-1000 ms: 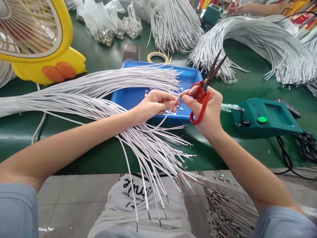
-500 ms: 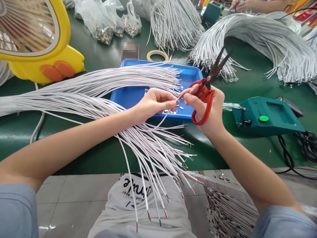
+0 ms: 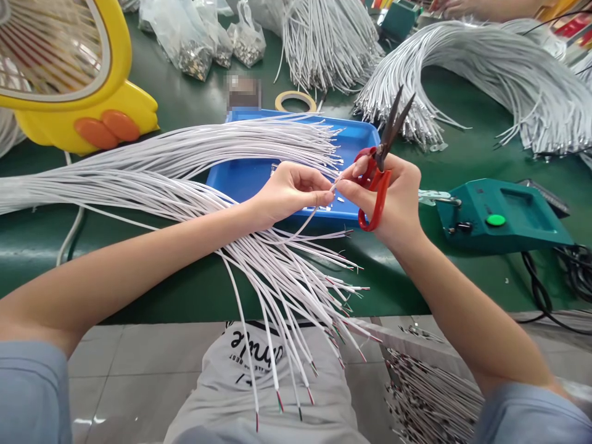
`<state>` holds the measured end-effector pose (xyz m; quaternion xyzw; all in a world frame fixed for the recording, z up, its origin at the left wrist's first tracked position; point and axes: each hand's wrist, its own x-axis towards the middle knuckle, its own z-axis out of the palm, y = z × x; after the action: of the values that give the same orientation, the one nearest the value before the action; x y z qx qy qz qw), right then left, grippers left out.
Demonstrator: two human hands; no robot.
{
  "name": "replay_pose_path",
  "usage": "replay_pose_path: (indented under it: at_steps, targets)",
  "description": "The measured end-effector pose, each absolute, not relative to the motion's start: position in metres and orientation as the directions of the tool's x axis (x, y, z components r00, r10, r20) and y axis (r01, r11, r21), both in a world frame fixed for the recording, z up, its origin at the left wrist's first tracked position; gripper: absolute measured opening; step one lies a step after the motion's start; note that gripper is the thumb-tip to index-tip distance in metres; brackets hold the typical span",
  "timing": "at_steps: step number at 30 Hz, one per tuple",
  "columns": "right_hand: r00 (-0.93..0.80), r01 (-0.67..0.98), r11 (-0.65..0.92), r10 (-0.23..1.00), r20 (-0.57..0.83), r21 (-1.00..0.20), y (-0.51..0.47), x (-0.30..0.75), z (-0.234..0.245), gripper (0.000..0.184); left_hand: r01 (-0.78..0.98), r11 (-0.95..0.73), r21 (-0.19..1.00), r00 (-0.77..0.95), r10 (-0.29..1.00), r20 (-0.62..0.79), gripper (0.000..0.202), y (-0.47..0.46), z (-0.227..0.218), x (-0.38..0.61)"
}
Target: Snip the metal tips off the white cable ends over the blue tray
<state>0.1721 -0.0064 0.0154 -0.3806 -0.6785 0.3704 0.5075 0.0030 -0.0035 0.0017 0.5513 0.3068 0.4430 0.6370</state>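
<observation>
My left hand point(image 3: 300, 192) pinches a white cable point(image 3: 306, 229) close to its end, above the front of a blue tray point(image 3: 365, 137). My right hand point(image 3: 393, 194) has red-handled scissors point(image 3: 380, 191) hooked on its fingers, blades up and slightly apart. Its thumb and forefinger meet the same cable's tip, right beside the left fingertips; the tip itself is mostly hidden. Under my left forearm a bundle of white cables point(image 3: 277, 271) fans over the table edge, with red, green and dark wire ends showing. Another white cable bundle point(image 3: 259, 142) lies across the tray.
A green machine point(image 3: 504, 216) with a bright button stands at right. A yellow fan point(image 3: 124, 117) is at left. Behind the tray are a tape roll point(image 3: 296, 96), bags of small metal parts point(image 3: 247, 46) and grey cable bundles point(image 3: 462, 49). Another person's arm point(image 3: 490, 8) shows at top right.
The scissors have tilted and shifted slightly left and down with my right hand. Both hands keep their pinch at the cable end, a little further right.
</observation>
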Motion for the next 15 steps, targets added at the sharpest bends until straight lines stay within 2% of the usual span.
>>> replay_pose_path:
  at_steps: [8, 15]
  targets:
    - [-0.175, 0.175, 0.439, 0.895, 0.411, -0.881, -0.0118, 0.1691, 0.0111, 0.028, -0.226, -0.044, 0.973, 0.371, 0.920, 0.128, 0.035, -0.0041, 0.0001, 0.0049]
    - [-0.147, 0.119, 0.400, 0.912, 0.382, -0.909, -0.0162, 0.1653, 0.0130, 0.026, -0.218, -0.067, 0.974, 0.367, 0.919, 0.145, 0.032, -0.0026, -0.0026, 0.0060]
